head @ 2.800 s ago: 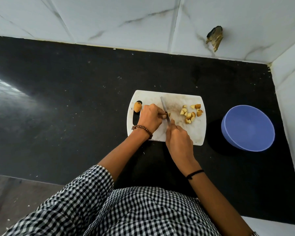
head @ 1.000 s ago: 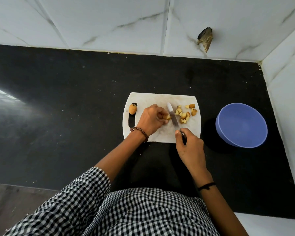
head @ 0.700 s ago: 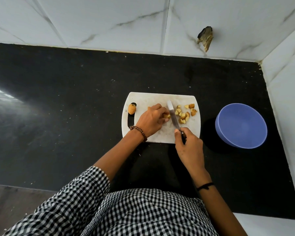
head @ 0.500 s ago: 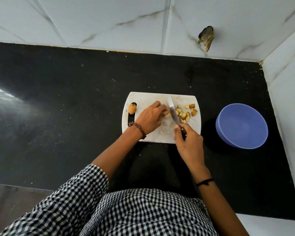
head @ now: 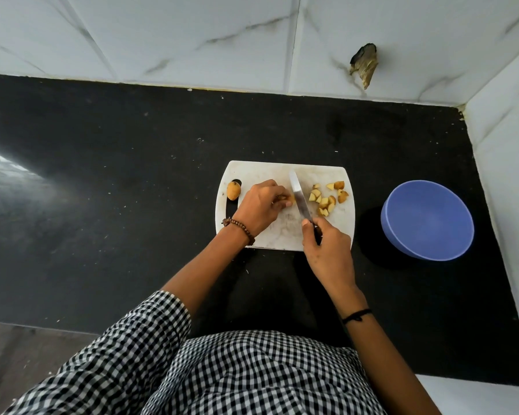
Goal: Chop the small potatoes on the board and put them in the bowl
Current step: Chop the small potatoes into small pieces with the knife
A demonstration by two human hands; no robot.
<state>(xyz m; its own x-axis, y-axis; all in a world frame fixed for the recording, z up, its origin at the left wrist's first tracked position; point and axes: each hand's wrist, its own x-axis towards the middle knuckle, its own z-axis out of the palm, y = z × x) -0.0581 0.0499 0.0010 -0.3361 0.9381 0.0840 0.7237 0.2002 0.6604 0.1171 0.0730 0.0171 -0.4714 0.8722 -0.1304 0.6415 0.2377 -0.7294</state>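
A white cutting board lies on the black counter. My left hand pinches a small piece of potato against the board; most of the piece is hidden under my fingers. My right hand grips the handle of a knife, whose blade points away from me just right of that piece. Several chopped potato pieces lie on the right part of the board. One whole small potato sits by the board's handle slot at the left. A blue bowl stands to the right of the board, with nothing in it.
White marble-tiled walls close the counter at the back and on the right. A dark broken patch shows in the back wall tile. The black counter stretches wide to the left of the board.
The knife blade has shifted a little left, from beside the chopped pile toward the piece under my left fingers. My left hand has stayed on that piece.
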